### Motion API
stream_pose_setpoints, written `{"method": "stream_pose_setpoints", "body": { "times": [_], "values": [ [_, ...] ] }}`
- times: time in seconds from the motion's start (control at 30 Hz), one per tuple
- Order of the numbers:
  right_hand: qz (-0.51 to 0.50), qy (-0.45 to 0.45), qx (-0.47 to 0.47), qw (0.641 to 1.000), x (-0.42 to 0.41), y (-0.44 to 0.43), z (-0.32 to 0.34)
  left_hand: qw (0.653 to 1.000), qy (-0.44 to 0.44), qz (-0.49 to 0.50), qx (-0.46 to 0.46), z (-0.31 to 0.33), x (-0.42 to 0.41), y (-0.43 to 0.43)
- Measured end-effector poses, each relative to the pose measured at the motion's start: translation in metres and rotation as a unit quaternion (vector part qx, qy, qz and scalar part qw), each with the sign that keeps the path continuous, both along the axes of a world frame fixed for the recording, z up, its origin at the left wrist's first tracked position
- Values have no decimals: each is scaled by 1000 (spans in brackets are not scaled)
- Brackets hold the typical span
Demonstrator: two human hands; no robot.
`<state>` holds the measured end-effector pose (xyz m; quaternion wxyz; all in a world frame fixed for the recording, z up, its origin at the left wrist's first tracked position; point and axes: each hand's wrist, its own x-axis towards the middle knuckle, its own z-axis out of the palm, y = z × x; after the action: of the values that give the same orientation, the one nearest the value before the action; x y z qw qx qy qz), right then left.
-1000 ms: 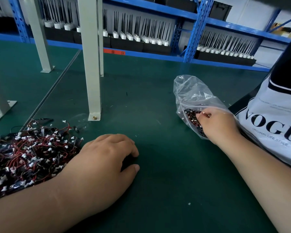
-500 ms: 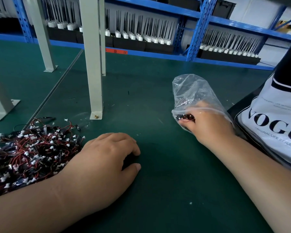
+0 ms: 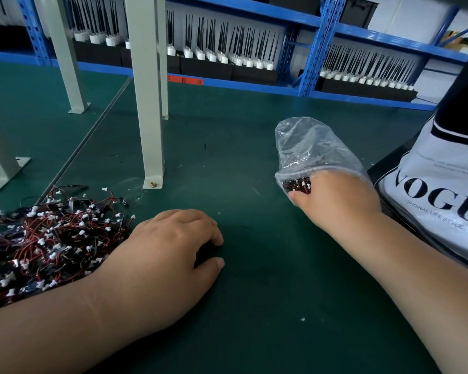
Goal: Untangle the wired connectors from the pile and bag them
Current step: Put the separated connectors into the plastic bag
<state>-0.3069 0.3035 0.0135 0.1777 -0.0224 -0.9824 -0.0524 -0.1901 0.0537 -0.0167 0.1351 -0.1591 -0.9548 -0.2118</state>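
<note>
A tangled pile of red-and-black wired connectors (image 3: 46, 241) with small white plugs lies on the green mat at the left. My left hand (image 3: 170, 255) rests palm down on the mat just right of the pile, fingers curled, nothing visible in it. My right hand (image 3: 335, 201) grips the mouth of a clear plastic bag (image 3: 311, 147) that stands up from the mat. A clump of bagged connectors (image 3: 299, 183) shows through the plastic at my fingertips.
A grey metal post (image 3: 146, 103) is bolted to the mat behind the pile, with more posts at the left. Blue shelving (image 3: 316, 47) with black trays of antennas runs along the back. A person in a white printed shirt (image 3: 443, 190) sits at the right edge.
My right hand has turned the bag upright and closed around its mouth, so the connectors inside have bunched at my fingers. My left hand has stayed put.
</note>
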Motion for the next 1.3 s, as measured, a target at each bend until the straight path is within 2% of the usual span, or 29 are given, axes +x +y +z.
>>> {"method": "stream_pose_setpoints", "body": {
  "times": [0.13, 0.53, 0.7, 0.8, 0.9, 1.0, 1.17, 1.3],
  "values": [
    [-16, -44, 25, 999, 1, 0, -5, 1000, -1, 1, -1, 0, 0, 0],
    [34, 15, 43, 998, 9, -5, -6, 1000, -15, 1, -11, 1, 0, -1],
    [22, -27, 30, 999, 21, -18, 6, 1000, -25, -2, -14, 4, 1, 0],
    [66, -14, 52, 996, 37, -33, 9, 1000, -26, -5, -17, 3, 1, 1],
    [162, 9, 42, 986, 53, -48, 3, 999, -34, -11, -35, 5, 3, 2],
    [242, -27, 22, 970, 56, -57, -10, 995, -38, -19, -90, 9, 4, 4],
    [310, -56, -27, 949, 49, -60, -20, 964, -17, 2, -267, 16, 6, -2],
    [333, -54, -37, 941, 49, -61, -20, 929, -23, 91, -358, 25, 6, -8]
  ]
}}
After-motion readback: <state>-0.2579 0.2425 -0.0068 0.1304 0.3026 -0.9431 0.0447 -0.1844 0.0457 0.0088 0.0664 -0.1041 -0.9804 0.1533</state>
